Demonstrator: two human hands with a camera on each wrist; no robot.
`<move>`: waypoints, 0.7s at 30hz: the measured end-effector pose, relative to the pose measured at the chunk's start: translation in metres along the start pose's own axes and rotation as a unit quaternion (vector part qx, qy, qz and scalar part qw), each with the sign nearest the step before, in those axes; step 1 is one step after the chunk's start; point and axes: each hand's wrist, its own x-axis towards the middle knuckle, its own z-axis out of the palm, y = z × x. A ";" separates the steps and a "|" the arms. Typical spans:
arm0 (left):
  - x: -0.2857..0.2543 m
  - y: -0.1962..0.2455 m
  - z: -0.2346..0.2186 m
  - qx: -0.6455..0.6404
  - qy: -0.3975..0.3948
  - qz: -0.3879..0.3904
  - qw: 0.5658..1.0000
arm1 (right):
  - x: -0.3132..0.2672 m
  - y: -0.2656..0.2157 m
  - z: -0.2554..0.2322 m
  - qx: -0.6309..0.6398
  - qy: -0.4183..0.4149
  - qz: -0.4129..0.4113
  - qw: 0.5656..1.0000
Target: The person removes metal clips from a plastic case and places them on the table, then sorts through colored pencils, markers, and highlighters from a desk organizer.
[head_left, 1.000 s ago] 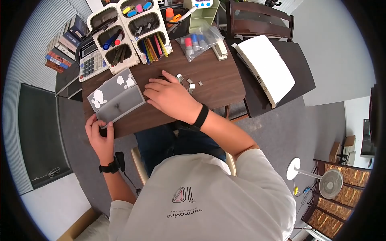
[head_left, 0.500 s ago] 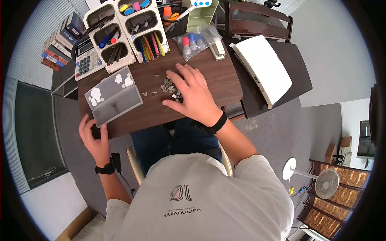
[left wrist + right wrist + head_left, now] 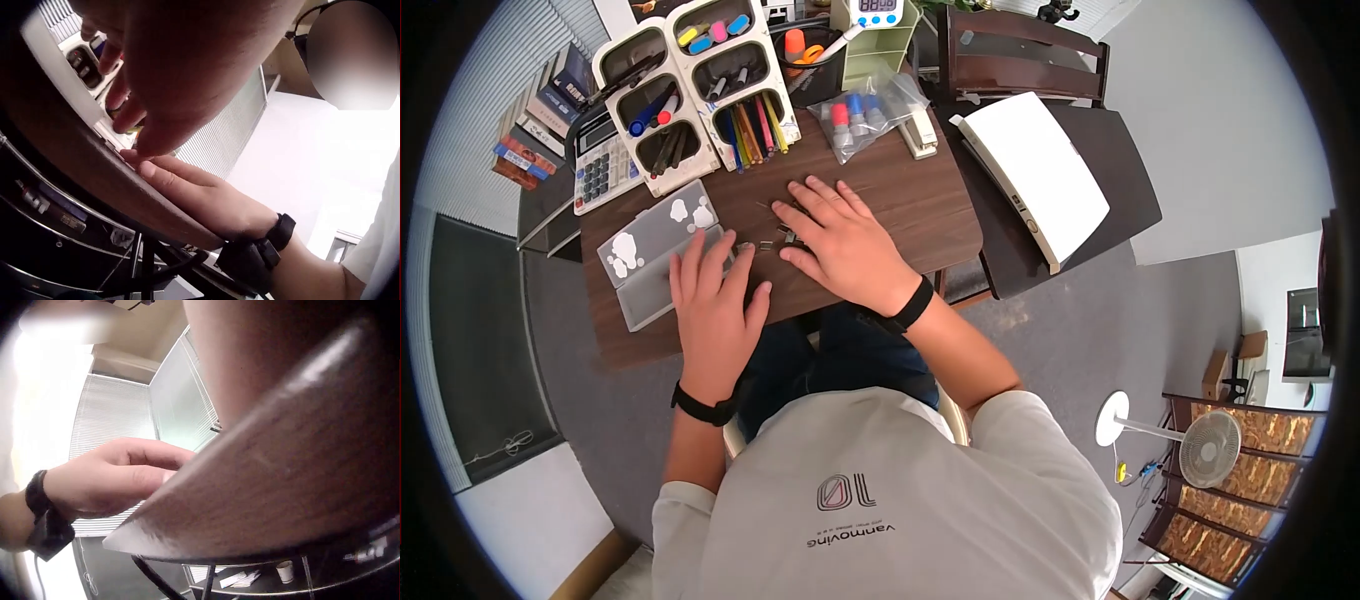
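An opened grey, see-through flat case [image 3: 645,300] with white cloud shapes on its lid lies on the left of the wooden table. My left hand [image 3: 718,325], fingers extended and spread, reaches over the case's right side and hides part of it. Several small shiny pieces [image 3: 788,238] lie between the hands, partly hidden by my right hand [image 3: 850,255]. That hand is low over the tabletop, palm down, fingers spread, thumb near the pieces. In the left wrist view the right hand [image 3: 206,197] shows at the table edge; in the right wrist view the left hand [image 3: 119,478] does.
Behind the case stand a calculator [image 3: 605,175] and a white organizer [image 3: 712,150] with pens and pencils. A clear bag [image 3: 850,135] of capped bottles and a white stapler [image 3: 919,135] lie at the back right. A large white object [image 3: 1040,175] rests on the dark side table.
My left hand has left the case's near corner and moved right, over its side. The right hand has shifted left and now covers much of the small pieces, which lay more exposed half a second ago.
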 end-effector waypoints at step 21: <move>0.040 0.015 0.035 0.009 -0.045 0.031 0.998 | -0.016 0.018 -0.028 0.004 0.031 0.040 0.999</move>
